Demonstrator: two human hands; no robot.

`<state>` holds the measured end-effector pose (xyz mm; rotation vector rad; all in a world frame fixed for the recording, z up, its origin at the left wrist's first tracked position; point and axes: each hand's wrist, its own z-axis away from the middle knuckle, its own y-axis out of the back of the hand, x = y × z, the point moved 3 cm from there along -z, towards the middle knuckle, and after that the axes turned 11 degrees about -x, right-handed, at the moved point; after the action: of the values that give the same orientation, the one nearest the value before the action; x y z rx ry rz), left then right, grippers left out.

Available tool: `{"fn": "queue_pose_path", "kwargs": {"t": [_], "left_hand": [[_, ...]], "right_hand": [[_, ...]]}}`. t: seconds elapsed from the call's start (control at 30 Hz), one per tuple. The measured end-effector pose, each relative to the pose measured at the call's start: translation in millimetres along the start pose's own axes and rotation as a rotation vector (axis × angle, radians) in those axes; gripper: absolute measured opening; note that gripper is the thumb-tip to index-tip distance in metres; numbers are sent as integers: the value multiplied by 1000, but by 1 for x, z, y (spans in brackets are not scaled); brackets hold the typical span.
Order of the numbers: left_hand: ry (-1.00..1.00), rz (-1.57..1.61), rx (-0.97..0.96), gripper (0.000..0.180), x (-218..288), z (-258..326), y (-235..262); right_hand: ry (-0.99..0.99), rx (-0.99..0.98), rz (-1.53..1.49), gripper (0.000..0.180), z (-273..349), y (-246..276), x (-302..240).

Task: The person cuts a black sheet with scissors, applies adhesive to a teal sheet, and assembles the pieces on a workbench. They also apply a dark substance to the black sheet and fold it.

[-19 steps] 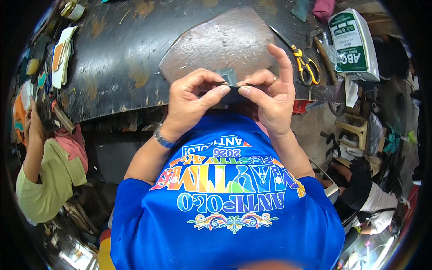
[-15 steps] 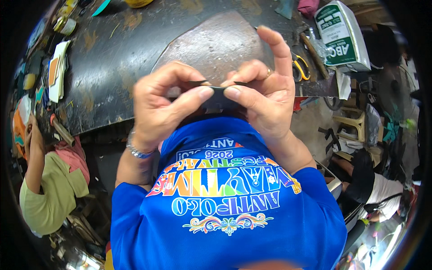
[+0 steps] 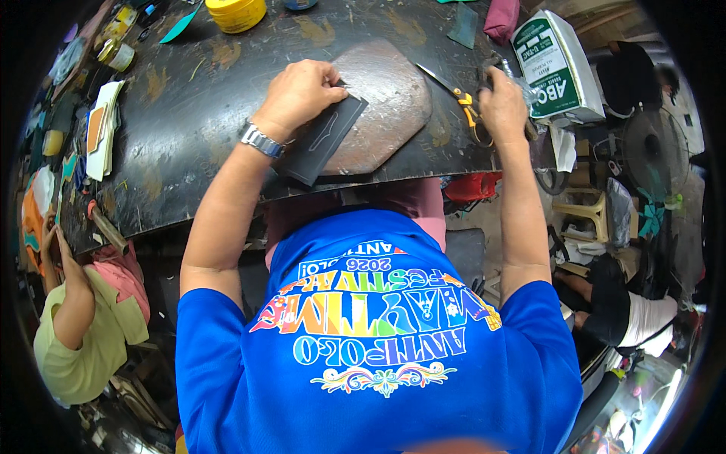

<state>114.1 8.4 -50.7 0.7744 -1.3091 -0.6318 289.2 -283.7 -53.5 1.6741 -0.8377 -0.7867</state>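
Note:
My left hand [image 3: 302,92] is closed, its fingers pinching the upper end of a flat black leather piece [image 3: 327,140] with a pale curved line on it. The piece slants across the left side of a brown stone slab [image 3: 393,98] with cut corners. Off to the right, my right hand [image 3: 503,107] curls round a wooden handle [image 3: 532,129], most of which the hand and wrist hide. Just left of that hand lie scissors with yellow-and-black handles [image 3: 467,110], their blades pointing to the slab.
A green-and-white can [image 3: 560,68] stands at the right edge of the dark table [image 3: 174,144]. Farther off are a yellow tub [image 3: 236,13] and a pink pouch [image 3: 501,21]. Paper sheets [image 3: 102,132] lie at the left, near a co-worker in a light green shirt [image 3: 91,325].
Both hands, earlier pinching the folded black piece together near my chest, have parted. The left has lowered it onto the slab; the right has let go and reached right to the wooden handle.

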Motion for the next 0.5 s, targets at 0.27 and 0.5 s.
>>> {"fn": "queue_pose_path", "kwargs": {"t": [0.27,0.5], "left_hand": [[-379,-133,145,23,26,55,-22],[-329,-243,217,38,27,84,-47]], "right_hand": [[-49,62,90,36,-17,-26,42],[-74,-41,-48,28,-28,-11,39]]}}
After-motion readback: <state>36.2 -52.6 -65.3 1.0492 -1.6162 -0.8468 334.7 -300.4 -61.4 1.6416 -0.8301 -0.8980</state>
